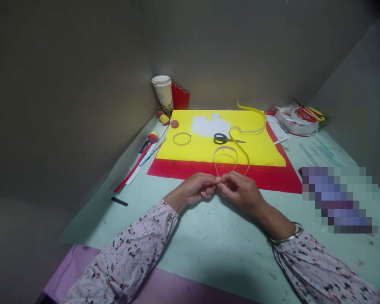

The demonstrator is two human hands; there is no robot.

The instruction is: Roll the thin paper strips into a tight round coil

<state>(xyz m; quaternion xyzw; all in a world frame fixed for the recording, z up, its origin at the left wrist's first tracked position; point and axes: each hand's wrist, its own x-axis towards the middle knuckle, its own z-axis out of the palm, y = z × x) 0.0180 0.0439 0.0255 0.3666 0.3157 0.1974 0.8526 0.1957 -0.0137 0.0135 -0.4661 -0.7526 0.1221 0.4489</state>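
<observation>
Between the fingertips of both hands, a long thin yellow strip (226, 147) is bent into an upright loop. Its loose tail snakes away toward the back right and curls up there. My left hand (200, 188) pinches the strip where the loop comes together. My right hand (243, 192) meets it there, its thumb and forefinger pinched on the same strip; the exact join is hidden by the fingers. Just beyond the hands lie black-handled scissors (221, 139), with the tail crossing their blades. A separate closed ring (182, 139) of strip rests to their left.
Yellow sheets (205, 154) lie on a red sheet (164, 169), with white paper pieces (205, 126) on top. A paper cup (164, 95) stands at the back left. A tray of coloured coils (297, 120) sits back right, above a pixelated object (337, 200).
</observation>
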